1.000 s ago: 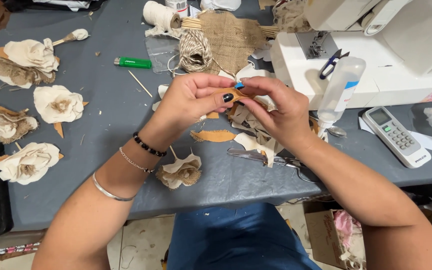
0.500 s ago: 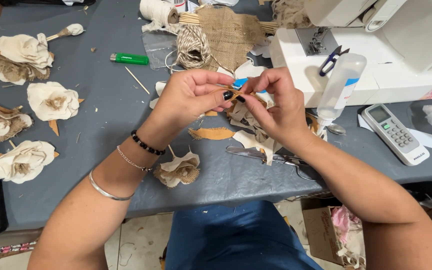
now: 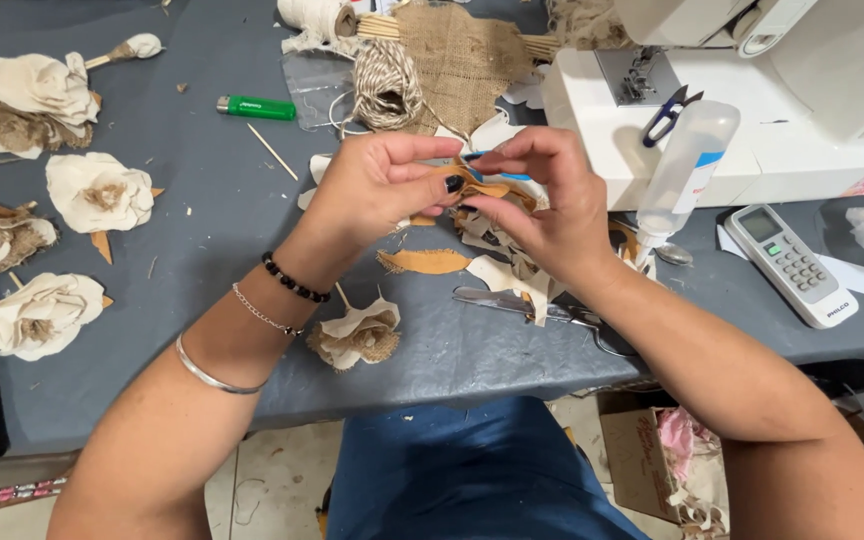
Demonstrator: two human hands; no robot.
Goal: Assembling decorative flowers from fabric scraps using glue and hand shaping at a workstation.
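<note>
Orange strip: small orange fabric strip (image 3: 474, 184), pinched between both hands above the middle of the table, a blue-tipped bit just beside it.
Left hand: left hand (image 3: 377, 188) closed on the strip from the left, thumb and forefinger pressed together on it; bead bracelet, thin chain and silver bangle on the wrist.
Right hand: right hand (image 3: 542, 200) closed on the same strip from the right, fingertips meeting those of the other hand.
Near edge: cream-and-burlap fabric flower (image 3: 357, 336) lies by the near edge of the grey table (image 3: 202, 230), below the left wrist; steel scissors (image 3: 522, 303) lie under the right wrist, partly covered by cream scraps.
Middle: leaf-shaped orange fabric piece (image 3: 424, 262) lies flat beneath the hands.
Left edge: three cream fabric roses (image 3: 98, 192) well apart from the hands.
Right side: clear squeeze bottle (image 3: 685, 170) tipped against the white sewing machine (image 3: 752, 110), nozzle down.
Far edge: ball of twine (image 3: 388, 88), burlap square (image 3: 462, 55), green lighter (image 3: 256, 107).
Risk: likely the strip slips or creases, since only fingertips hold it; the right forearm could nudge the leaning bottle or the scissors near the edge.
</note>
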